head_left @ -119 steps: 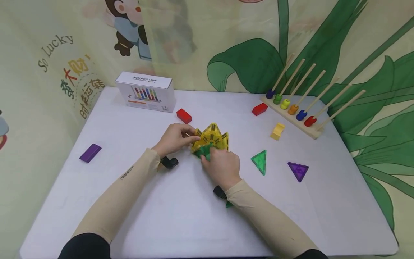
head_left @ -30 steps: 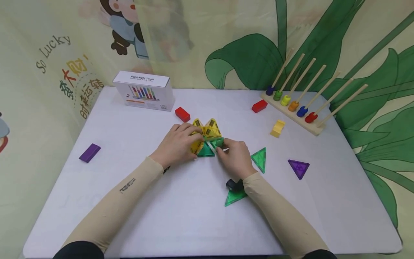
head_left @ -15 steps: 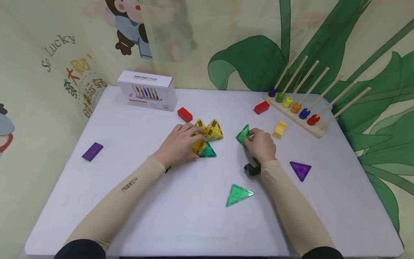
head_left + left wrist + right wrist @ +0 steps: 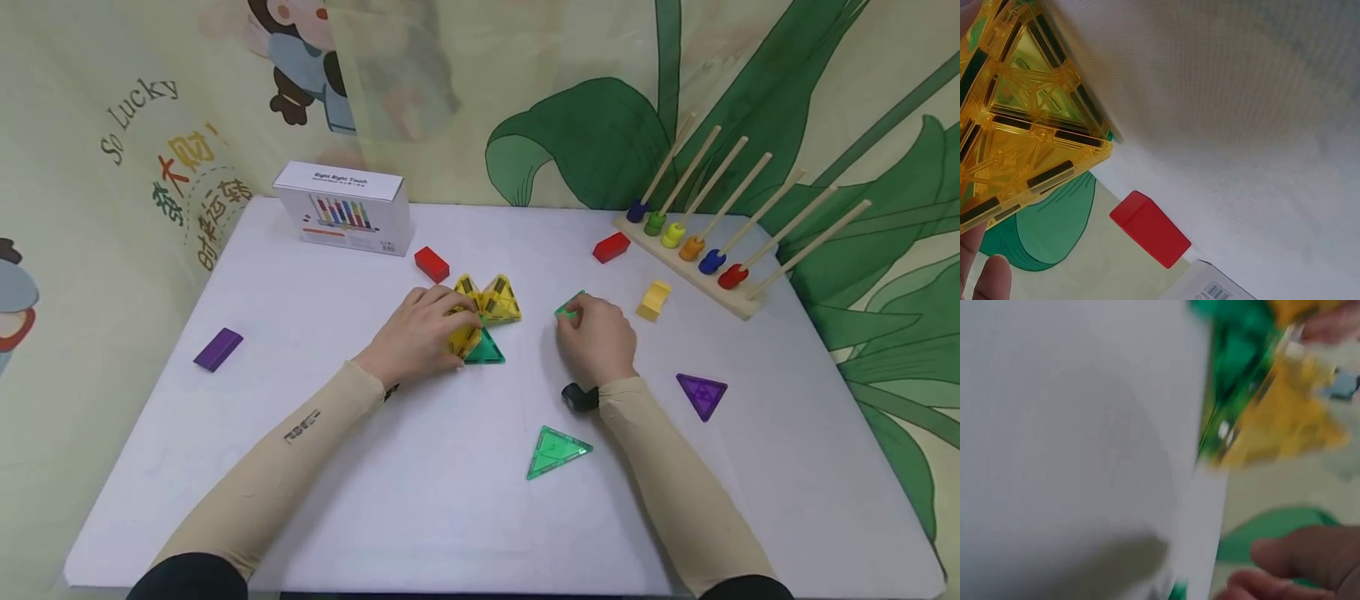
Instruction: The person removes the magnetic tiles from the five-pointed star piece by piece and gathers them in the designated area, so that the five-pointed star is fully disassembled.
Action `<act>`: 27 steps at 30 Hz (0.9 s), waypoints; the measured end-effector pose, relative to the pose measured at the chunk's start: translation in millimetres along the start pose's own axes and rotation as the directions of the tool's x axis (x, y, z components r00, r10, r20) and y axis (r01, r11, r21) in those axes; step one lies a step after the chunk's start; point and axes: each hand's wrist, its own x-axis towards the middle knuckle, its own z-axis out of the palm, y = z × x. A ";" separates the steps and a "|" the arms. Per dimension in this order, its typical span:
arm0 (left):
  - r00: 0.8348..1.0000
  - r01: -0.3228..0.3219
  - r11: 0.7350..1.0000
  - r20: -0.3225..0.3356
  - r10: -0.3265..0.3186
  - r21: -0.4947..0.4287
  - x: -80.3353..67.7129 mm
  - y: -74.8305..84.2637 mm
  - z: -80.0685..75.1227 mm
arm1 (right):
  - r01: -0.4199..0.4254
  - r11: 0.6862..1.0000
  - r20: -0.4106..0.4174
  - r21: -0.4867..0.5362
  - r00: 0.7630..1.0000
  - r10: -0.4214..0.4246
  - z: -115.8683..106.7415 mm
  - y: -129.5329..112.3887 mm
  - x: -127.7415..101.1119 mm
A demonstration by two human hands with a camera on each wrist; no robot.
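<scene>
My left hand (image 4: 416, 333) grips the left side of a small build of yellow triangular magnetic tiles (image 4: 501, 302), with a green tile (image 4: 486, 348) low at its front. In the left wrist view the yellow tiles (image 4: 1035, 87) appear close up, fingertips at their edge. Apart from the build, to its right, my right hand (image 4: 600, 337) pinches a green triangular magnetic tile (image 4: 572, 304), mostly hidden behind the fingers. The blurred right wrist view shows the build's yellow part (image 4: 1285, 419) and my thumb (image 4: 1304, 550). Another green triangular tile (image 4: 557, 452) lies flat nearer the front.
A purple triangular tile (image 4: 702, 395) lies right of my right hand. Behind it are a yellow block (image 4: 654, 300), a red block (image 4: 611, 247) and a wooden peg stand (image 4: 690, 271). Another red block (image 4: 432, 264), a white box (image 4: 343, 208) and a purple block (image 4: 218, 350) are leftward.
My right hand pulled a green tile off the build and moved right with it. The green triangle that lay flat there is out of sight now. My left hand stayed on the build.
</scene>
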 end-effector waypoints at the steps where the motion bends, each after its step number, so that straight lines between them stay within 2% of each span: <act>1: 1.000 0.003 1.000 0.002 -0.003 0.002 0.1 -0.1 -0.1 | 0.039 0.998 0.036 0.042 0.999 -0.040 2.5 -5.9 -2.7; 4: 1.000 0.010 1.000 0.005 -0.010 0.005 0.1 0.0 -0.6 | 0.120 0.980 0.171 0.161 0.974 -0.147 11.9 -24.3 -8.8; 8: 1.000 0.011 1.000 -0.004 -0.011 0.002 0.0 0.3 -0.7 | 0.142 0.958 0.280 0.249 0.936 -0.212 26.2 -42.3 -10.9; 15: 1.000 -0.004 1.000 -0.027 0.004 -0.003 -0.5 -0.6 0.9 | 0.155 0.949 0.307 0.276 0.921 -0.240 40.8 -55.0 -7.4; 19: 1.000 -0.011 1.000 -0.016 0.011 0.009 -1.7 -2.6 0.2 | 0.139 0.943 0.319 0.301 0.918 -0.237 43.2 -56.0 -6.3; 23: 1.000 -0.015 0.999 0.001 0.015 0.036 -3.5 -4.1 -0.8 | 0.136 0.941 0.318 0.309 0.918 -0.237 44.0 -56.2 -7.1; 27: 0.999 -0.035 0.996 -0.016 0.036 0.077 -5.5 -5.2 0.3 | 0.155 0.942 0.307 0.297 0.919 -0.248 44.0 -56.8 -8.8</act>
